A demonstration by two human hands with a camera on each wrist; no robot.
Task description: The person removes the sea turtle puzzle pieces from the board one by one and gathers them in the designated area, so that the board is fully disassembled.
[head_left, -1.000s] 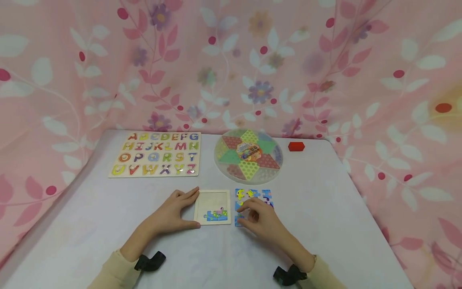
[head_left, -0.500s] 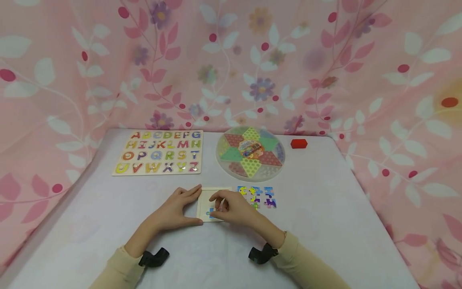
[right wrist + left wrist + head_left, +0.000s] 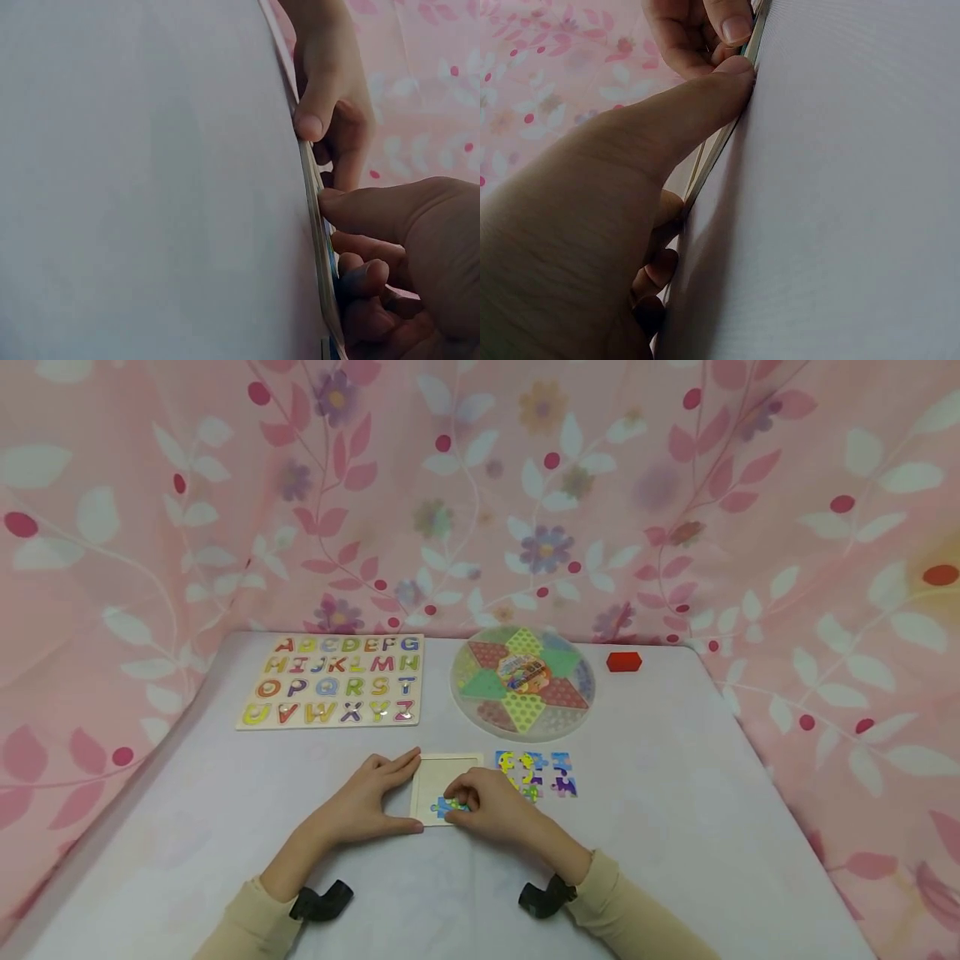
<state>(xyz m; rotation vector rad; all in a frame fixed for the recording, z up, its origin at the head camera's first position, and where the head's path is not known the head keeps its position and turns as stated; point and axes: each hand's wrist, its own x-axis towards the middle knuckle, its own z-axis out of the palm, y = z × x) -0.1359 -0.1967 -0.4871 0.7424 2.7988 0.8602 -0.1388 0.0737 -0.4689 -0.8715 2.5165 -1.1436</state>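
Observation:
A small square wooden puzzle tray [image 3: 438, 768] lies on the white tabletop, with some joined blue jigsaw pieces [image 3: 441, 808] along its near side. My left hand [image 3: 367, 802] holds the tray's left side, thumb at the near corner and fingertips at the far one. Over the tray's right half, my right hand [image 3: 491, 806] has curled fingers, thumb and forefinger pinching at a puzzle piece; the hand hides most of that piece. In the right wrist view, the right thumb [image 3: 367, 210] touches the tray's near edge. Loose jigsaw pieces [image 3: 562, 781] lie just right of the tray.
Behind the tray are an alphabet board [image 3: 330, 681] on the left and a round Chinese checkers board [image 3: 522, 683] at the centre. A red hexagonal block [image 3: 624, 662] sits at the back right. A pink floral curtain [image 3: 480, 493] hangs behind the table.
My right hand has moved left from the loose pieces onto the tray, then settled lower on its pieces. The nearest loose piece is gone from the pile. My left hand keeps its place.

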